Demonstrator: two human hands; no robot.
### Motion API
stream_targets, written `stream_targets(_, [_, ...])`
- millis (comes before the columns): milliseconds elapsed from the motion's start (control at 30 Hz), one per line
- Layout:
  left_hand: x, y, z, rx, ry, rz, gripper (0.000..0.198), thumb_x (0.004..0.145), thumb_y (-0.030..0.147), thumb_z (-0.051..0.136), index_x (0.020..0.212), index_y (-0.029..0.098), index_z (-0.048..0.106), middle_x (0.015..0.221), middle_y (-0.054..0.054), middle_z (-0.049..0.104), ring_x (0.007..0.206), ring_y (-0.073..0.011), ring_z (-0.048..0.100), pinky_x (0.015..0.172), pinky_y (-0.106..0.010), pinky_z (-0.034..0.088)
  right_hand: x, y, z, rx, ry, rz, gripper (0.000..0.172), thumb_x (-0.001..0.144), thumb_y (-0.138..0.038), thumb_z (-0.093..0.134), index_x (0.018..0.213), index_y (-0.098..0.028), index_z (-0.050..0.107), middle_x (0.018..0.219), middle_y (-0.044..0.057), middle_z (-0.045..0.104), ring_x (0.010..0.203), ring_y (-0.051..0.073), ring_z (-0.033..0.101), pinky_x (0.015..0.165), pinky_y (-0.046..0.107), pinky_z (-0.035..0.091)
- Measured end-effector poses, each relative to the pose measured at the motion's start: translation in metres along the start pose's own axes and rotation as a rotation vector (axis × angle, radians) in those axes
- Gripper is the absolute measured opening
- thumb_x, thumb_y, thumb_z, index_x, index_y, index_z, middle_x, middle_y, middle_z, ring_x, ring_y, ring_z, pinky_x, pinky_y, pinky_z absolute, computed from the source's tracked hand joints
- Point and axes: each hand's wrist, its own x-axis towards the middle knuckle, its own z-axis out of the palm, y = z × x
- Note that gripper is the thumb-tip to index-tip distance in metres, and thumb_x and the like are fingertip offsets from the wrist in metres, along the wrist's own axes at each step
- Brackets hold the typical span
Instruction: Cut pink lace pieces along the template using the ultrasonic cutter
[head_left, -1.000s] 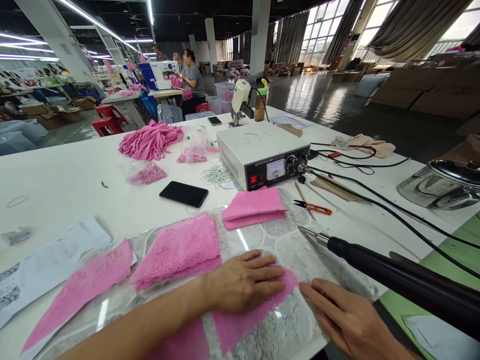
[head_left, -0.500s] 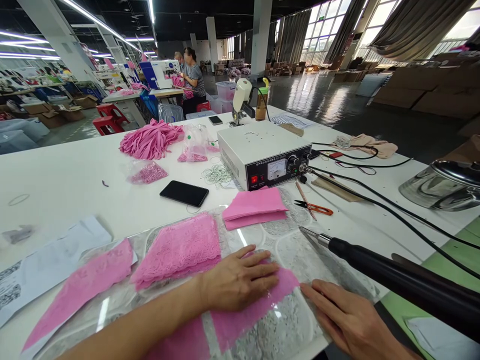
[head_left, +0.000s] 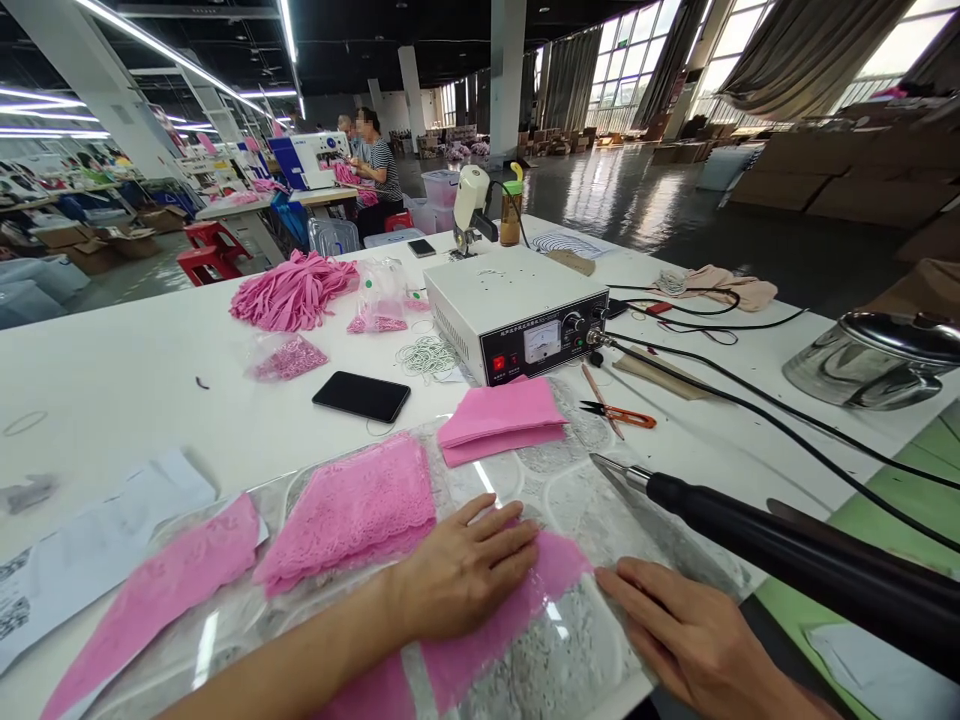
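My left hand (head_left: 469, 570) lies palm down, fingers spread, on a thin pink fabric piece (head_left: 480, 650). The piece rests on a clear, lace-patterned plastic sheet (head_left: 555, 660). At the fabric's right corner, the stretched fingertips of my right hand (head_left: 690, 630) touch its edge. Above that hand a black pen-shaped tool (head_left: 720, 515) with a pointed metal tip slants in from the right; neither hand holds it. Left of my left hand sits a stack of pink lace pieces (head_left: 360, 510). Behind it is a folded pile of plain pink fabric (head_left: 502, 415).
A white control box (head_left: 517, 310) stands behind, with black cables (head_left: 712, 395) running right. Orange thread snips (head_left: 622, 415), a black phone (head_left: 361, 397), pink strips (head_left: 296, 290), small bags and a steel pot (head_left: 862, 360) are on the table. People work at a sewing machine beyond.
The view has shifted slightly, moving the table things a little left in the picture. Both hands keep nearly the same places on the pink fabric.
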Motion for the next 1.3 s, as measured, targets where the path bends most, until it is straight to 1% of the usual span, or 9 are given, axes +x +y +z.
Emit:
stream_targets(167, [-0.001, -0.002, -0.003, -0.049, -0.032, 0.036, 0.03, 0.099, 0.021, 0.041, 0.125, 0.014, 0.055, 0.134, -0.009, 0.058, 0.129, -0.0266, 0.048, 0.111, -0.045, 0.031, 0.001, -0.001, 0.0, -0.021, 0.01, -0.01, 0.035, 0.091, -0.005, 0.038, 0.113, -0.015, 0.063, 0.092, 0.008, 0.072, 0.082, 0.014, 0.071, 0.07, 0.018, 0.055])
stream_targets(267, [0.0, -0.004, -0.001, -0.076, -0.031, 0.05, 0.029, 0.1, 0.023, 0.041, 0.124, 0.017, 0.056, 0.134, -0.005, 0.059, 0.13, -0.0248, 0.046, 0.115, -0.042, 0.024, 0.001, -0.001, 0.0, -0.026, 0.02, -0.017, 0.034, 0.09, -0.006, 0.04, 0.112, -0.015, 0.065, 0.092, 0.009, 0.072, 0.082, 0.014, 0.071, 0.07, 0.018, 0.055])
stream_targets(367, [0.002, -0.006, 0.0, -0.101, -0.073, 0.066, 0.03, 0.102, 0.027, 0.039, 0.126, 0.02, 0.056, 0.136, -0.002, 0.057, 0.133, -0.0231, 0.044, 0.117, -0.041, 0.019, -0.002, 0.0, 0.001, -0.041, 0.034, -0.02, 0.033, 0.09, -0.006, 0.041, 0.11, -0.015, 0.067, 0.092, 0.009, 0.072, 0.083, 0.014, 0.071, 0.071, 0.018, 0.055])
stream_targets(467, [0.005, -0.007, 0.0, -0.121, -0.13, 0.08, 0.031, 0.102, 0.029, 0.038, 0.127, 0.02, 0.055, 0.14, -0.001, 0.054, 0.135, -0.0221, 0.043, 0.118, -0.042, 0.018, -0.004, 0.001, 0.003, -0.056, 0.061, -0.02, 0.031, 0.09, -0.008, 0.043, 0.107, -0.015, 0.068, 0.091, 0.009, 0.072, 0.082, 0.014, 0.071, 0.072, 0.018, 0.055])
stream_targets(567, [0.007, -0.007, -0.001, -0.134, -0.159, 0.086, 0.033, 0.103, 0.029, 0.037, 0.128, 0.02, 0.055, 0.141, -0.002, 0.053, 0.135, -0.0217, 0.042, 0.118, -0.042, 0.018, -0.005, 0.001, 0.003, -0.06, 0.075, -0.02, 0.029, 0.091, -0.009, 0.044, 0.105, -0.014, 0.069, 0.091, 0.009, 0.072, 0.082, 0.014, 0.07, 0.073, 0.019, 0.054])
stream_targets(767, [0.007, -0.008, -0.004, -0.157, -0.186, 0.084, 0.035, 0.103, 0.032, 0.035, 0.131, 0.02, 0.053, 0.144, -0.002, 0.049, 0.137, -0.022, 0.039, 0.119, -0.041, 0.017, -0.002, -0.002, 0.004, -0.024, 0.032, 0.001, 0.037, 0.09, -0.003, 0.041, 0.115, -0.016, 0.066, 0.087, 0.007, 0.07, 0.076, 0.013, 0.069, 0.066, 0.019, 0.052])
stream_targets(900, [0.01, -0.008, -0.005, -0.178, -0.22, 0.1, 0.037, 0.104, 0.032, 0.033, 0.136, 0.024, 0.049, 0.146, 0.0, 0.047, 0.139, -0.0208, 0.037, 0.12, -0.041, 0.014, -0.002, -0.003, 0.004, -0.01, 0.033, 0.009, 0.038, 0.09, -0.002, 0.04, 0.113, -0.016, 0.066, 0.087, 0.007, 0.069, 0.076, 0.013, 0.068, 0.065, 0.019, 0.051])
stream_targets(1100, [0.013, -0.012, -0.002, -0.167, -0.203, 0.138, 0.035, 0.104, 0.031, 0.033, 0.132, 0.022, 0.052, 0.144, 0.001, 0.049, 0.138, -0.0202, 0.038, 0.12, -0.041, 0.015, -0.002, -0.002, 0.005, -0.008, 0.049, 0.015, 0.036, 0.09, -0.003, 0.04, 0.111, -0.015, 0.067, 0.086, 0.007, 0.069, 0.075, 0.013, 0.069, 0.064, 0.02, 0.051])
stream_targets(1300, [0.01, -0.013, 0.002, -0.139, -0.127, 0.131, 0.033, 0.103, 0.032, 0.036, 0.13, 0.023, 0.053, 0.143, 0.002, 0.051, 0.136, -0.0202, 0.041, 0.119, -0.04, 0.015, -0.005, -0.002, 0.007, 0.004, 0.036, 0.028, 0.035, 0.091, -0.004, 0.04, 0.111, -0.015, 0.067, 0.087, 0.008, 0.069, 0.075, 0.013, 0.068, 0.064, 0.02, 0.052])
